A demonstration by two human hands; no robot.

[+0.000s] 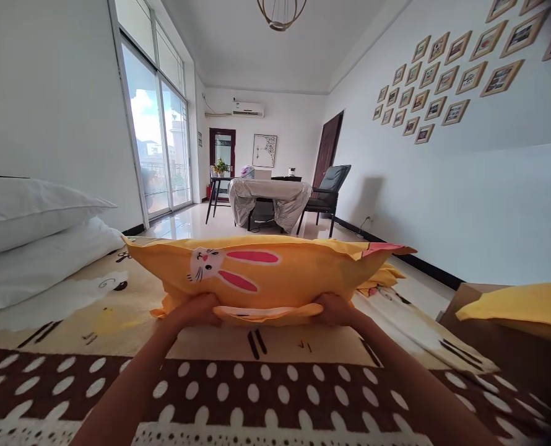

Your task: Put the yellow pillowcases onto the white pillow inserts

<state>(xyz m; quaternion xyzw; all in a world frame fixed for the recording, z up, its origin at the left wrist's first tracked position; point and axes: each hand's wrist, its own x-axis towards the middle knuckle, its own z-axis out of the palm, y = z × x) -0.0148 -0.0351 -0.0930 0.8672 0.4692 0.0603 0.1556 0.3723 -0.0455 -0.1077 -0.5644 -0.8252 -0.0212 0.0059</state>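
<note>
A plump yellow pillow (298,272) with a white rabbit print lies across the middle of the bed, straight in front of me. Its near edge is a loose opening (266,313), where a little white shows between the fabric lips. My left hand (203,308) grips that edge at the left end of the opening, fingers curled into the cloth. At the right end, my right hand (334,308) grips the same edge, its fingers partly hidden by the fabric. Both forearms reach in from the bottom of the view.
White pillows (38,217) are stacked at the left. More yellow fabric (382,279) lies behind the pillow's right end. A cardboard box (498,334) with a yellow pillow (521,305) on it stands at the right. A patterned blanket (238,384) covers the bed; beyond are a covered table (275,189) and a black chair (326,195).
</note>
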